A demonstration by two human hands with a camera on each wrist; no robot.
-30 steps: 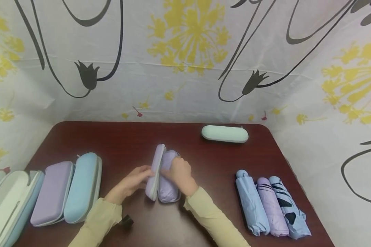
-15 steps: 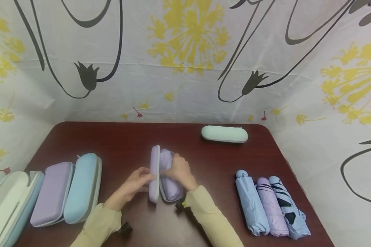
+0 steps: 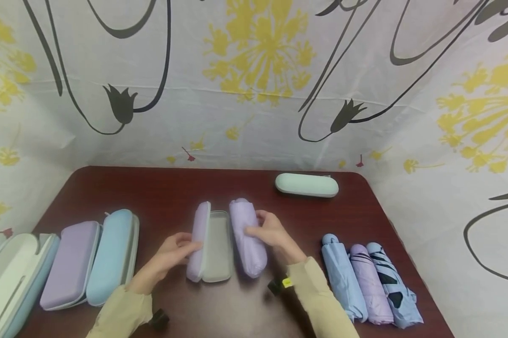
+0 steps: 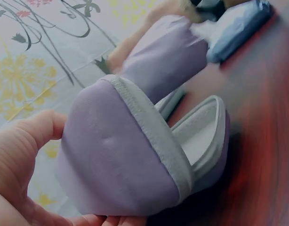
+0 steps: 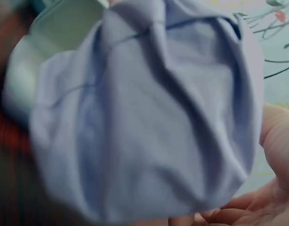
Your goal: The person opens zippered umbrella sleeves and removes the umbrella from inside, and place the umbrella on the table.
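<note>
My left hand (image 3: 173, 251) holds the raised lid of a lilac zip case (image 3: 198, 244) at the table's middle, thumb on one side and fingers on the other. The case's grey inside (image 3: 218, 244) shows bare beside the lid. To its right, my right hand (image 3: 275, 234) grips a folded lilac umbrella (image 3: 246, 237) around its middle, tilted slightly and apart from the case. Seen from the left wrist, the case (image 4: 111, 150) gapes open, with the umbrella (image 4: 168, 54) beyond it. In the right wrist view the umbrella's gathered cloth (image 5: 158, 122) fills most of the picture.
Three folded umbrellas, light blue (image 3: 344, 277), lilac (image 3: 371, 284) and blue patterned (image 3: 395, 284), lie side by side at the right. A mint case (image 3: 306, 184) lies at the back. On the left are a blue case (image 3: 111, 258), a lilac case (image 3: 71, 265) and an opened white-and-blue case (image 3: 21, 281).
My right hand has lifted the lilac umbrella out of the case and moved it right. The lid in my left hand has shifted slightly left, baring the case's inside.
</note>
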